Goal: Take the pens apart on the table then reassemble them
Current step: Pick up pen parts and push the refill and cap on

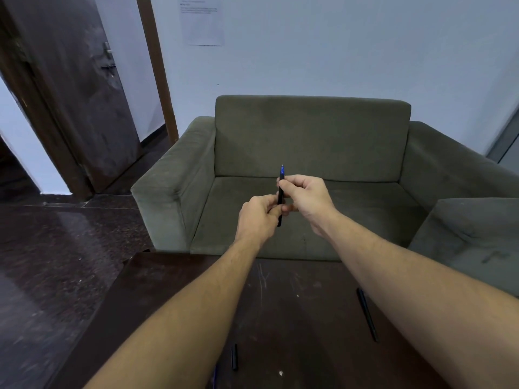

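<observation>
I hold a slim black pen (280, 192) upright in the air, beyond the table's far edge and in front of the sofa. Its blue tip section points up. My right hand (304, 196) pinches the upper barrel, and my left hand (259, 217) grips the lower barrel. A second black pen (366, 314) lies on the dark table (295, 304) beside my right forearm. A short black pen cap (234, 357) rests near the front edge, with a blue piece (214, 373) partly hidden under my left forearm.
A grey-green sofa (309, 136) stands just behind the table, with a cushion (471, 228) at the right. A dark wooden door (73, 88) stands open at the left. The floor (56, 262) is dark polished stone.
</observation>
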